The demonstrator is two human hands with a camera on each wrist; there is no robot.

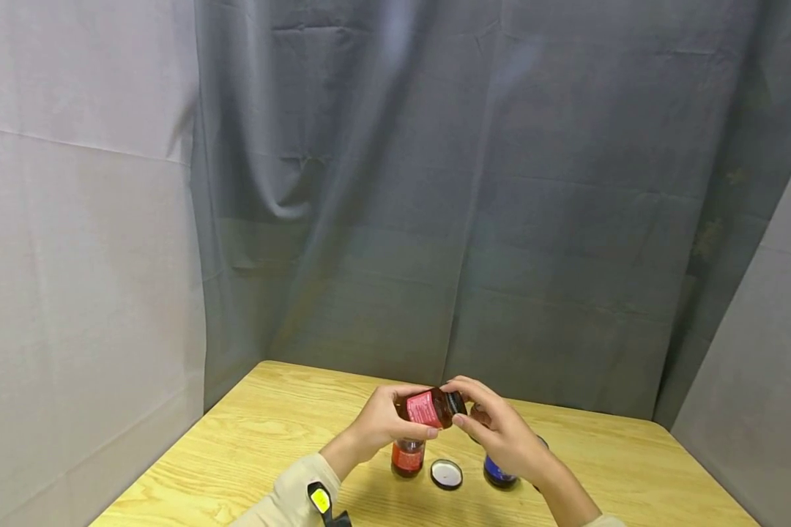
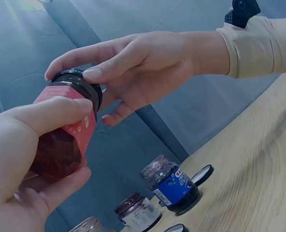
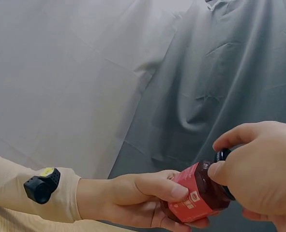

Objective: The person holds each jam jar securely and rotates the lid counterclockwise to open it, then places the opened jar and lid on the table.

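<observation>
A red-labelled jar (image 1: pixel 428 408) is held tilted above the desk (image 1: pixel 250 432) by the left hand (image 1: pixel 379 424) curled around its body, while its black lid (image 2: pixel 80 82) is pinched by the right hand (image 1: pixel 501 432); the body is best kept steady and only the lid turned.

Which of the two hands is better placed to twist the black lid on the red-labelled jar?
Probably the right hand: its fingertips already pinch the black lid, while the left hand grips the body of the red-labelled jar, held tilted above the table.
</observation>
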